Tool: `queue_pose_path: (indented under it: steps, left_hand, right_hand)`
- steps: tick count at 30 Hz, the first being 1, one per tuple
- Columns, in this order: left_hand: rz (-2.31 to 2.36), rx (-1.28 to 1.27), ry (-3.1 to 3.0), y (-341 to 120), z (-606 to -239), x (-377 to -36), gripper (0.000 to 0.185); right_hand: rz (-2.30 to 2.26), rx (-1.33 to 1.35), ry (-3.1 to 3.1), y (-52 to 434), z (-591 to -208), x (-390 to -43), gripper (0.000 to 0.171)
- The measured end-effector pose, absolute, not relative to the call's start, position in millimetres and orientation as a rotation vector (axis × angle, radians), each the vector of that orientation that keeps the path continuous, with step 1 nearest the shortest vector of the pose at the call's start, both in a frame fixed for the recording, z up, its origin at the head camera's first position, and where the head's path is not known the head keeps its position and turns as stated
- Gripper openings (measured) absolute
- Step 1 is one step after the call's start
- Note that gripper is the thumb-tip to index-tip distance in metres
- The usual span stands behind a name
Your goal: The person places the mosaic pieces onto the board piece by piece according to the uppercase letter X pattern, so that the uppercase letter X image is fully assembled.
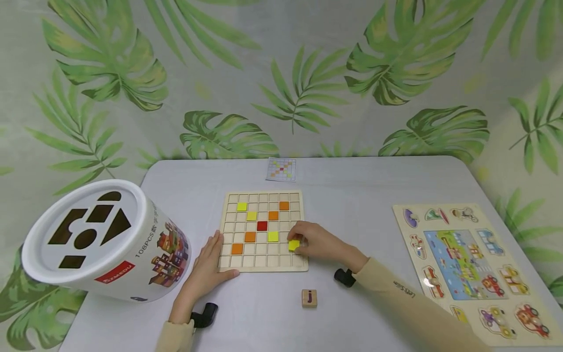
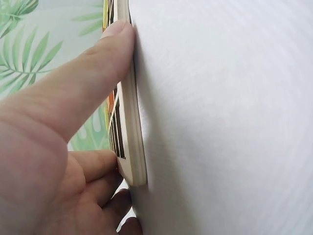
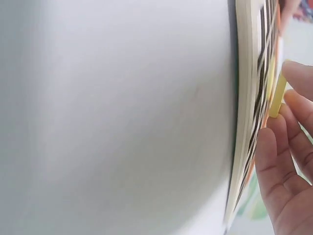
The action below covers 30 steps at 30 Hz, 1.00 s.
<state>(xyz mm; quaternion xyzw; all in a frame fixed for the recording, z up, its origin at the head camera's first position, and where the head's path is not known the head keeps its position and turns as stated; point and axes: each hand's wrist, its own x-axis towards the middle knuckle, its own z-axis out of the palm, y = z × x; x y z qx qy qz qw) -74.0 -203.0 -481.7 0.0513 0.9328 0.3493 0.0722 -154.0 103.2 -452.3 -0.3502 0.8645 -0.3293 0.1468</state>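
A wooden grid board lies on the table with yellow, orange and red square tiles in some of its cells, roughly along two crossing diagonals. My right hand is over the board's right side and pinches a yellow tile near the lower right cells. That tile stands tilted between thumb and fingers in the right wrist view. My left hand rests at the board's lower left corner, its thumb on the front edge and its fingers along the left side.
A small pattern card lies behind the board. The large white bucket with shape holes stands at left. At right is a picture puzzle board. One wooden letter block sits in front of the grid board.
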Motion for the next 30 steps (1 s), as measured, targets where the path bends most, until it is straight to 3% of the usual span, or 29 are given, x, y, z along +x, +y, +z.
queue_pose_path:
  steps: [7,18,30]
  left_hand:
    - [1.053,0.148,2.798,-204.4,-481.4,-73.9,0.102]
    - [1.069,0.172,2.794,-205.0,-483.2,-76.5,0.102]
    - [0.997,0.2,2.776,-204.4,-459.0,-86.4,0.096]
  right_hand:
    - [-0.865,-1.106,2.501,80.4,-456.7,-152.1,0.019]
    - [-0.887,-1.045,2.51,82.5,-456.6,-151.1,0.019]
    - [-1.099,-0.822,2.751,160.5,-438.3,-157.2,0.025]
